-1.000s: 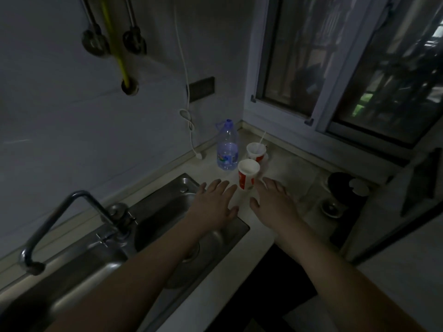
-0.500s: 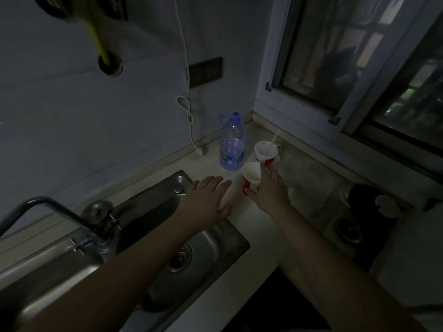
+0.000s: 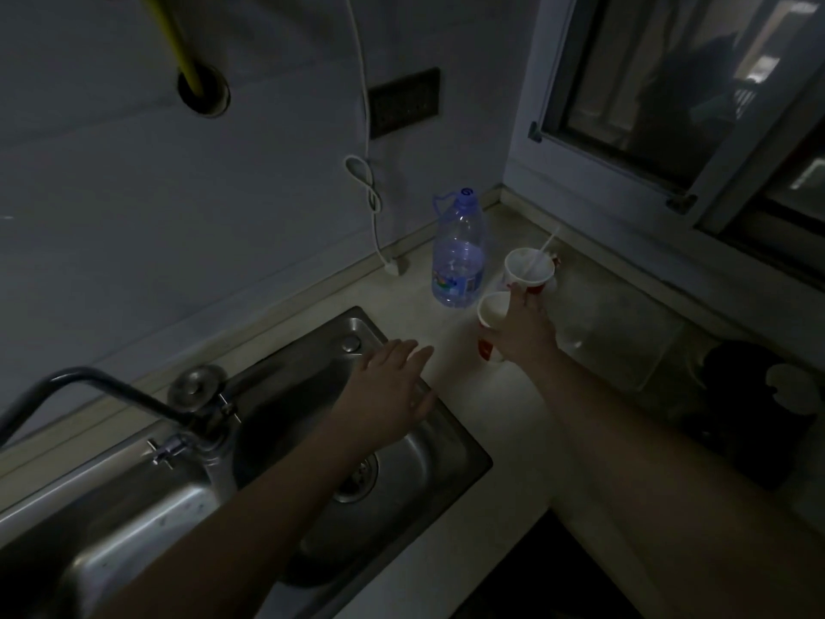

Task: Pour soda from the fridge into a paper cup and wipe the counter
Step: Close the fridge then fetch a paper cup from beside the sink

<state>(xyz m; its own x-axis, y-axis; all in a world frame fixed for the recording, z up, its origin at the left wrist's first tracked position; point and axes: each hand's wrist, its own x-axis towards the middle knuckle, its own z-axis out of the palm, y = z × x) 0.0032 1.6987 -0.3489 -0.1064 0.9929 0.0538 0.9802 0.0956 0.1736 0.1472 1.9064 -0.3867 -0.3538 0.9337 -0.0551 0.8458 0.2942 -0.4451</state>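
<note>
Head view:
Right hand (image 3: 524,335): wrapped around the near paper cup (image 3: 491,323), thumb on its left side and fingers reaching over the far rim; the cup tilts a little and shows a white inside and a red print low on its wall.
Left hand (image 3: 393,382): flat, fingers straight and slightly spread, holding nothing, palm down over the far right corner of the sink (image 3: 464,457); whether it touches the steel cannot be told.
Second paper cup (image 3: 529,270): stands just behind the held one, a thin white stick leaning inside it.
Water bottle (image 3: 459,252): clear plastic with a blue cap and handle, upright just left of both cups, near the wall corner.
Counter (image 3: 504,431): pale, runs between the sink and the window (image 3: 669,96); the cups and the bottle are at its far end.
Tap (image 3: 107,390): dark curved spout over the left part of the sink.
Wall: a white cable (image 3: 370,189) hangs down to the counter edge beside a dark socket plate (image 3: 404,102).
Far right: a dark round object, too dim to identify.
</note>
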